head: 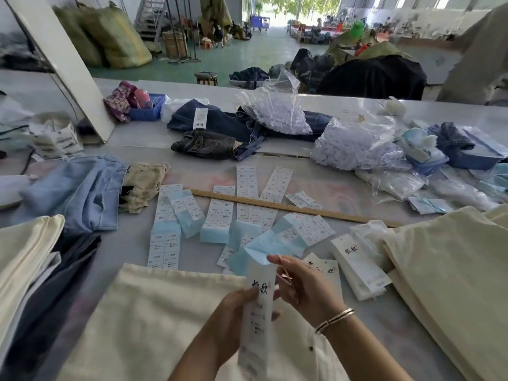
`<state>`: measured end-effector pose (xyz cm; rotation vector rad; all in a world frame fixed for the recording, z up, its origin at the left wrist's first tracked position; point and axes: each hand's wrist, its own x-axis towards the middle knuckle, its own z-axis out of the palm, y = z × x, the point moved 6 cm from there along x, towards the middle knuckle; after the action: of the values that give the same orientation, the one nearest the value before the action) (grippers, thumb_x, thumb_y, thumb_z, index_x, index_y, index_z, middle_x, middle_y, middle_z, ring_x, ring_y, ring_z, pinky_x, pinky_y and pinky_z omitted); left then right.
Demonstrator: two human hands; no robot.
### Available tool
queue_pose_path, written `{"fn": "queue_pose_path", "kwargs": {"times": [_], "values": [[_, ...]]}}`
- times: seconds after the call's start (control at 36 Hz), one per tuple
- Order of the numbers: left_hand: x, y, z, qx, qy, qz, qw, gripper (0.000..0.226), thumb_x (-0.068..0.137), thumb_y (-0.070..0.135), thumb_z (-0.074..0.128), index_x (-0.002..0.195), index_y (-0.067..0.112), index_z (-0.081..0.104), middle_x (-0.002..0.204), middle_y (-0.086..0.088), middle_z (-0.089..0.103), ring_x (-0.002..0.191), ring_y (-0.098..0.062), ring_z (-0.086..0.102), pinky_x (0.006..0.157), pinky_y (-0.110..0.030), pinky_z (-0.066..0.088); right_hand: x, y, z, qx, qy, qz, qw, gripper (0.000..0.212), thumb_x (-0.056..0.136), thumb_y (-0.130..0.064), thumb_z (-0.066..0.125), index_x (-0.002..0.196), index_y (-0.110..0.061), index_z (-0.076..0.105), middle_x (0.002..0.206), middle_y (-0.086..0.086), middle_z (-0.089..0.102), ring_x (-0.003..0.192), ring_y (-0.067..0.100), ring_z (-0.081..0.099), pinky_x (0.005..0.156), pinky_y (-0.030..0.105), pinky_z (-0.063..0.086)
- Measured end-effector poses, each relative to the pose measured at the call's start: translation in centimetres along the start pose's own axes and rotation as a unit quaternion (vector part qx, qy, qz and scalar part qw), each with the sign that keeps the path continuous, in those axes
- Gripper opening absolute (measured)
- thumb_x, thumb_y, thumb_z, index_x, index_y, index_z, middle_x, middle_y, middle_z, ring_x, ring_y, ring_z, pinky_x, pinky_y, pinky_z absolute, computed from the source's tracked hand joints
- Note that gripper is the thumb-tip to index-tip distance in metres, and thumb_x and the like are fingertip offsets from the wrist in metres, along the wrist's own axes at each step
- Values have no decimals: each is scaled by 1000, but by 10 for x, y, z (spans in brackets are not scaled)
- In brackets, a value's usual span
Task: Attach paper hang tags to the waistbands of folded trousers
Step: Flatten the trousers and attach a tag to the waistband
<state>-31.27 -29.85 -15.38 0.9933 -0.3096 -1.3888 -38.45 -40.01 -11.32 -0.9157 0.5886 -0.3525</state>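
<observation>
A long white paper hang tag [257, 323] with black brush lettering stands upright above the cream folded trousers [154, 320] in front of me. My left hand [233, 320] grips the tag's left edge, thumb across its face. My right hand [305, 287] pinches a thin loop of string at the tag's top end. A stack of the same tags [360, 268] lies just to the right, with one loose tag [320, 266] beside it.
Sticker sheets [220, 215] and a wooden ruler [297, 207] cover the table's middle. Cream trousers are piled at right [450, 276] and left [22, 257]. Blue jeans [85, 193], dark jeans [217, 127] and plastic bags [354, 144] lie further back.
</observation>
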Motion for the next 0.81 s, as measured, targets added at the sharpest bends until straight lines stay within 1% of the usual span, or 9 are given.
{"fn": "queue_pose_path", "kwargs": {"times": [0.08, 0.17, 0.33, 0.39, 0.44, 0.5, 0.64, 0.72, 0.81], "values": [[-4, -2, -5, 19, 6, 3, 1000, 66, 55, 43, 86, 110, 8, 73, 121, -20, 65, 107, -30, 64, 100, -54, 43, -2, 7, 6, -44, 43, 11, 998, 19, 88, -14, 58, 90, -8, 77, 59, 2, 56, 40, 7, 31, 41, 17, 24], [-6, -3, -11, 32, 10, -3, 999, 70, 57, 47, 87, 112, 6, 71, 117, -24, 65, 95, -28, 66, 94, -48, 48, -4, 8, 10, -100, 68, 8, 993, 23, 92, -13, 56, 86, -13, 78, 60, 3, 62, 40, 7, 33, 39, 15, 25], [-8, -5, -20, 13, 23, -2, 1000, 65, 60, 44, 86, 113, 8, 71, 122, -26, 63, 102, -30, 64, 103, -55, 40, -5, 1, 16, -239, 97, -16, 966, 22, 95, -15, 52, 95, -15, 74, 63, 2, 61, 41, 7, 32, 41, 16, 27], [-8, -3, -24, 10, 43, -1, 999, 59, 58, 41, 88, 106, 9, 74, 111, -23, 68, 95, -28, 67, 95, -52, 49, -5, 2, 16, -274, 95, -9, 957, 21, 95, -13, 51, 96, -11, 72, 60, 3, 54, 42, 8, 31, 40, 16, 26], [-7, -1, -26, 4, 50, -3, 999, 45, 64, 36, 82, 101, 10, 76, 97, -19, 72, 82, -26, 70, 74, -41, 58, -4, 5, 14, -297, 85, 3, 951, 20, 96, -12, 50, 96, -9, 70, 54, 0, 48, 40, 8, 30, 39, 16, 25], [-7, 0, -26, 1, 45, -5, 999, 36, 73, 33, 71, 100, 10, 76, 91, -17, 72, 77, -25, 70, 64, -35, 56, -5, 7, 13, -304, 72, 16, 950, 20, 95, -11, 50, 92, -10, 69, 46, -4, 43, 37, 6, 30, 38, 15, 25], [-9, 2, -24, 6, 38, -5, 999, 30, 79, 28, 65, 99, 9, 77, 87, -16, 72, 73, -24, 70, 61, -32, 55, -9, 16, 7, -312, 62, 62, 946, 20, 95, -12, 51, 82, -9, 66, 53, 1, 37, 41, 9, 31, 40, 18, 24], [-12, 2, -20, 77, 26, -22, 996, 27, 83, 31, 69, 95, 9, 77, 82, -12, 71, 67, -21, 67, 59, -30, 53, -12, 25, 6, -313, 18, 109, 943, 16, 97, -14, 46, 92, -5, 57, 53, 0, 37, 38, 8, 29, 39, 18, 21], [-13, 3, -19, 128, 44, -29, 990, 33, 81, 38, 72, 96, 8, 77, 91, -16, 72, 75, -25, 68, 65, -34, 54, -16, 30, 0, -324, 11, 142, 935, 22, 98, -23, 48, 88, -7, 59, 46, -5, 41, 39, 9, 29, 39, 18, 22]]}}
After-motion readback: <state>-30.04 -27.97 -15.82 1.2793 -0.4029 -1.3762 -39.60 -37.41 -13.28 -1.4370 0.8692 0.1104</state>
